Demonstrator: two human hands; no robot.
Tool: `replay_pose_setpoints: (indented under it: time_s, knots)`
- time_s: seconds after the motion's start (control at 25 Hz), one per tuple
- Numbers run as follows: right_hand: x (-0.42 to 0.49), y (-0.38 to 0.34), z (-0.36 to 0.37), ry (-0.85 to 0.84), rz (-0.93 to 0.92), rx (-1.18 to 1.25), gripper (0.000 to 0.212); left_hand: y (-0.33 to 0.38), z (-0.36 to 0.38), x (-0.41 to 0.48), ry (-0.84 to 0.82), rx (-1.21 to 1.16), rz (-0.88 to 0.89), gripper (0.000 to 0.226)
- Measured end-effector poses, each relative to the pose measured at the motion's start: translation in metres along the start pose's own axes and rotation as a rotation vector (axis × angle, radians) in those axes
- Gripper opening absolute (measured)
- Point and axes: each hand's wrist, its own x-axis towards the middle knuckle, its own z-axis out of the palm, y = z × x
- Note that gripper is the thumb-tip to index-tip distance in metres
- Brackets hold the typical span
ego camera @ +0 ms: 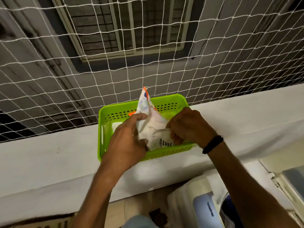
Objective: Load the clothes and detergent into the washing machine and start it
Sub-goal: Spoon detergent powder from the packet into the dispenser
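Standing nearly on end inside a green plastic basket, the detergent pouch has its long axis running from the basket floor up toward the white safety net. Its orange-trimmed top corner points up and away from the person and leans slightly left. The basket sits on a white ledge just in front of the net.

The left hand reaches in from below with the forearm angled up and to the right. Its fingers lie across the pouch's left side and the thumb closes in lower down, so the pouch's left edge is clasped between them. The right hand comes in from the lower right with knuckles up and fingers curled tight, pinching the pouch's right edge. A black wristband circles that wrist.

A barcode shows on the pouch's lower part. The blue print near its top is too small to read. At the lower right stands a washing machine whose pale panel carries vertical writing that seems to read "TurboDrum", though it is blurred.
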Motion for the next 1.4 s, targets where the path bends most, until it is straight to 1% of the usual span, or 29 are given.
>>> replay_pose_setpoints:
  time_s: [0.12, 0.16, 0.2, 0.24, 0.28, 0.32, 0.4, 0.44, 0.52, 0.64, 0.68, 0.8, 0.88, 0.92, 1.04, 1.16, 1.28, 1.4]
  knots:
    - [-0.006, -0.001, -0.002, 0.018, 0.104, 0.512, 0.024, 0.001, 0.000, -0.002, -0.009, 0.001, 0.044, 0.068]
    - [-0.009, -0.002, -0.004, 0.022, 0.120, 0.626, 0.024, 0.000, 0.000, -0.002, -0.014, 0.002, 0.060, 0.068]
    - [-0.011, -0.002, -0.005, 0.022, 0.126, 0.688, 0.023, -0.001, -0.001, -0.002, -0.018, -0.001, 0.071, 0.067]
    - [-0.011, -0.003, -0.005, 0.032, 0.126, 0.684, 0.023, -0.001, -0.001, -0.002, -0.020, -0.003, 0.079, 0.066]
    - [-0.010, -0.003, -0.005, 0.058, 0.120, 0.622, 0.025, -0.001, 0.000, -0.002, -0.015, -0.002, 0.085, 0.064]
    - [-0.009, -0.004, -0.007, 0.078, 0.096, 0.506, 0.029, -0.001, 0.000, -0.002, -0.008, 0.003, 0.093, 0.063]
    - [-0.013, -0.005, -0.007, 0.127, 0.039, 0.287, 0.045, -0.001, 0.000, -0.002, 0.013, 0.010, 0.109, 0.060]
    - [-0.015, -0.006, -0.008, 0.150, 0.041, 0.281, 0.049, -0.001, 0.001, -0.002, 0.019, 0.008, 0.116, 0.060]
    - [-0.018, -0.001, -0.009, 0.216, 0.054, 0.314, 0.047, -0.002, 0.002, -0.001, 0.024, 0.002, 0.120, 0.060]
    - [-0.019, 0.007, -0.013, 0.209, 0.073, 0.380, 0.028, -0.002, 0.003, -0.001, 0.025, 0.000, 0.114, 0.060]
    - [-0.021, 0.009, -0.016, 0.214, 0.084, 0.436, 0.023, -0.003, 0.004, -0.001, 0.025, -0.001, 0.115, 0.060]
    - [-0.028, 0.014, -0.022, 0.215, 0.170, 0.742, 0.017, -0.005, 0.005, -0.001, 0.028, -0.006, 0.112, 0.057]
    - [-0.033, 0.014, -0.029, 0.201, 0.235, 0.822, 0.015, -0.006, 0.006, 0.000, 0.034, -0.004, 0.130, 0.053]
    - [-0.036, 0.014, -0.031, 0.185, 0.259, 0.836, 0.015, -0.006, 0.006, 0.000, 0.040, -0.009, 0.145, 0.050]
    - [-0.042, 0.015, -0.038, 0.158, 0.282, 0.907, 0.025, -0.007, 0.006, -0.001, 0.059, -0.039, 0.173, 0.045]
    - [-0.050, 0.022, -0.036, 0.167, 0.277, 0.916, 0.026, -0.006, 0.005, -0.002, 0.083, -0.096, 0.192, 0.043]
    - [-0.054, 0.027, -0.033, 0.185, 0.282, 0.950, 0.027, -0.004, 0.004, -0.002, 0.147, -0.170, 0.210, 0.043]
    - [-0.061, 0.030, -0.031, 0.192, 0.293, 0.984, 0.026, -0.002, 0.003, -0.003, 0.203, -0.193, 0.244, 0.041]
